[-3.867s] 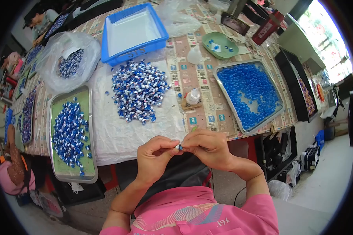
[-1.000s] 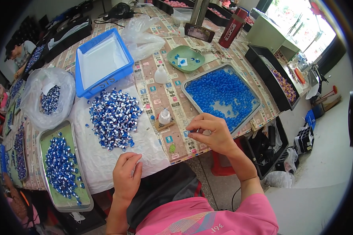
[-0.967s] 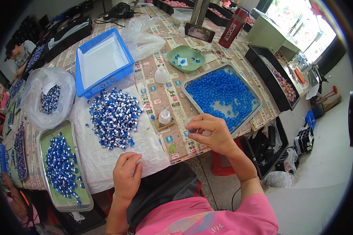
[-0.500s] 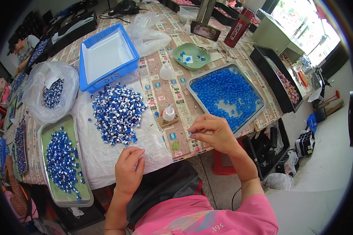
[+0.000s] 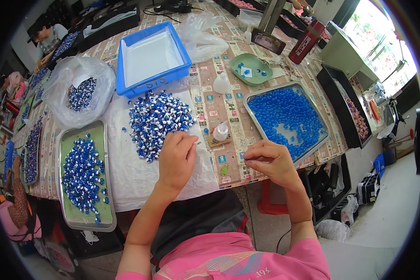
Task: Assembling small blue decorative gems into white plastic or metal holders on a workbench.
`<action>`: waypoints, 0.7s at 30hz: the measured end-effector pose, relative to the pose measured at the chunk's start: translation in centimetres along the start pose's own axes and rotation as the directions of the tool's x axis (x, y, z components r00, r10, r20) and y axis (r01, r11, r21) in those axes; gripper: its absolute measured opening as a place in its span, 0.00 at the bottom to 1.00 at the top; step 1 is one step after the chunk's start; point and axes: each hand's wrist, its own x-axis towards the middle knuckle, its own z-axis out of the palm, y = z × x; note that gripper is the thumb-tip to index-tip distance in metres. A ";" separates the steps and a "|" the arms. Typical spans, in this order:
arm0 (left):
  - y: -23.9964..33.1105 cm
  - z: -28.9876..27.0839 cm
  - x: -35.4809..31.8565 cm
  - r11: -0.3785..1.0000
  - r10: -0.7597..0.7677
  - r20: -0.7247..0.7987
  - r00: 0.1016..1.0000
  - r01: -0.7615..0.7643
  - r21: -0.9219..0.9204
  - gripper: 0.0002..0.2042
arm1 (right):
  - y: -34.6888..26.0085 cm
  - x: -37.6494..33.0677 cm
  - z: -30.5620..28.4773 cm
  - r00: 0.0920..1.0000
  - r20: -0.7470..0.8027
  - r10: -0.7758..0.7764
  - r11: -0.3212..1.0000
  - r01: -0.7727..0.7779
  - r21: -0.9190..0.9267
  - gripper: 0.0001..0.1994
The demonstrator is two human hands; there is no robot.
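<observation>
I see the long table (image 5: 210,100) under its white cloth (image 5: 135,168), a blue tray (image 5: 151,58) at the far side, a metal tray of blue beads (image 5: 287,116) to the right and a green-lined tray (image 5: 81,175) to the left. My left hand (image 5: 176,158) rests fingers-down, loosely curled, on the near edge of the pile of blue-and-white pieces (image 5: 156,121). My right hand (image 5: 268,161) pinches a tiny blue piece (image 5: 245,159) just before the table edge, too small to tell its long axis or heading.

Glossy blue-and-white beads (image 5: 156,122) lie heaped on a matt white cloth (image 5: 140,170), beside a dull metal tray (image 5: 81,175) lined in green. A second metal tray (image 5: 287,116) holds shiny blue beads (image 5: 284,109); behind them stand a smooth blue plastic bin (image 5: 151,58) and crinkled clear plastic bags (image 5: 79,93).
</observation>
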 end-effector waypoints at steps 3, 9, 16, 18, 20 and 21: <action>-0.9 -0.1 1.4 0.990 -0.006 -0.073 0.997 0.017 0.142 0.07 | 0.3 -0.6 -0.3 0.999 -0.031 -0.036 0.999 0.037 0.031 0.10; -2.7 0.0 -0.5 0.962 -0.089 -0.012 0.996 0.089 0.259 0.06 | 1.5 -1.2 -0.6 0.998 -0.065 -0.016 1.000 0.016 0.005 0.09; -1.7 1.0 -0.8 0.925 -0.059 -0.047 0.997 0.072 0.374 0.06 | 0.9 -0.5 0.0 0.999 -0.037 -0.027 0.998 0.029 0.048 0.09; -1.2 0.5 -1.0 0.926 -0.032 -0.024 0.999 0.039 0.375 0.07 | 0.9 -0.2 0.1 0.998 -0.045 -0.034 0.998 0.036 0.043 0.09; -0.7 0.1 -1.7 0.935 0.004 -0.045 0.999 0.012 0.355 0.06 | 0.7 0.7 0.2 0.997 -0.054 -0.050 0.999 0.049 -0.012 0.08; -0.4 -0.2 -2.1 0.940 0.040 -0.064 0.997 -0.016 0.340 0.06 | 0.5 1.2 0.3 0.997 -0.051 -0.051 0.999 0.051 -0.016 0.08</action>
